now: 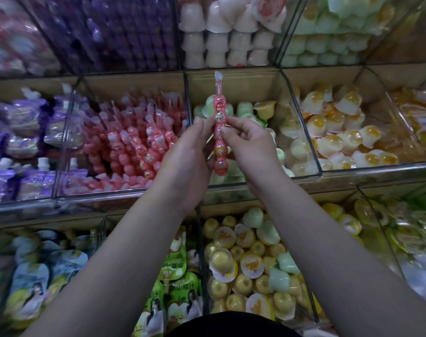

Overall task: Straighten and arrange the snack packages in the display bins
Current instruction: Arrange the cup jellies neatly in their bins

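A long pink jelly stick package (218, 110) stands upright in the air in front of the middle shelf. My left hand (187, 156) grips its lower part from the left, and my right hand (248, 144) pinches its middle from the right. Just left of it, a clear bin (124, 190) holds several of the same pink stick packages (134, 142), lying in rows. Behind my hands is a bin with pale green jelly cups (243, 110).
Clear divided bins fill three shelves. Purple pouches (24, 132) sit at the left, yellow-centred jelly cups (340, 132) at the right. The lower shelf holds drink pouches (173, 283) and mixed yellow and green cups (250, 263). White cups (226, 35) fill the top shelf.
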{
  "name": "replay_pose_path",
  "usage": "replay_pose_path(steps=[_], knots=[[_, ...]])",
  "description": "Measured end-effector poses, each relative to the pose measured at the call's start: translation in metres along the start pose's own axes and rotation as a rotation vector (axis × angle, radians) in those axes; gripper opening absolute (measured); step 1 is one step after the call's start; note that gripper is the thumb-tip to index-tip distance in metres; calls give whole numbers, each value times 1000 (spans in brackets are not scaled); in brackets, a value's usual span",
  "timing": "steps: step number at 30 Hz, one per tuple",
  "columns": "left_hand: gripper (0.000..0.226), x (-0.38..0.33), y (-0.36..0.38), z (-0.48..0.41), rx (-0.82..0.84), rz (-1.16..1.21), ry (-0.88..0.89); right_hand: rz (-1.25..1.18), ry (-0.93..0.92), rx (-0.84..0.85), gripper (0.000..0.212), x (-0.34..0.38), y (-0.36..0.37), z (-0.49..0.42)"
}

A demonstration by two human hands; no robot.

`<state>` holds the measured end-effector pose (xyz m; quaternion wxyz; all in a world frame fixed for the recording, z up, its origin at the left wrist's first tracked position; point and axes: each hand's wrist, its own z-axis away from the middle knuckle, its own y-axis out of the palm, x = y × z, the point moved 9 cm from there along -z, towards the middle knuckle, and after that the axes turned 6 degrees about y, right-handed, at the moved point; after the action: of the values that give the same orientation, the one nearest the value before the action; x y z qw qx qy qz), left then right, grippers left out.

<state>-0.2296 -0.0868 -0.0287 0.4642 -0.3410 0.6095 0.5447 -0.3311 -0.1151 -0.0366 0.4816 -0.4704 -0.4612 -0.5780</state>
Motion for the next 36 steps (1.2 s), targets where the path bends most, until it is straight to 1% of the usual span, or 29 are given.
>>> replay_pose_path(steps=[5,7,10,14,17,20,23,25,27,28,30,31,33,35,36], knots=[[48,-10,-28,8,-3,-68,19,-11,-14,31,21,-1,33,5],[46,-13,-40,10,-31,-76,17,13,-21,22,22,-3,44,5],[50,-17,-56,12,-53,-78,11,36,-28,5,22,-5,58,3],[52,-21,-67,13,-41,-116,-1,105,-44,-14,24,-5,71,1],[46,-20,-74,11,-33,-135,8,140,-61,19,26,-7,81,0],[39,-17,-82,9,-33,-161,8,154,-38,60,24,-15,90,-2],[47,-10,-86,8,-35,-116,-39,178,-2,23,18,-23,89,-6],[48,-5,-88,9,-50,-46,-88,253,16,10,34,-25,90,-8],[41,2,-91,9,-109,134,-153,321,26,18,38,-25,91,-8],[39,-4,-92,12,-96,119,-113,334,30,24,38,-25,91,-9],[39,-6,-85,8,-62,-22,-67,353,37,23,36,-24,92,-9],[42,-7,-82,6,-57,-133,-52,355,41,28,35,-23,93,-9],[42,-2,-80,4,-16,-165,-92,326,54,43,34,-23,96,-9],[43,-6,-78,4,-26,-219,-99,267,77,41,29,-22,97,-8],[44,-10,-79,5,-51,-242,-81,240,89,44,33,-23,97,-6]])
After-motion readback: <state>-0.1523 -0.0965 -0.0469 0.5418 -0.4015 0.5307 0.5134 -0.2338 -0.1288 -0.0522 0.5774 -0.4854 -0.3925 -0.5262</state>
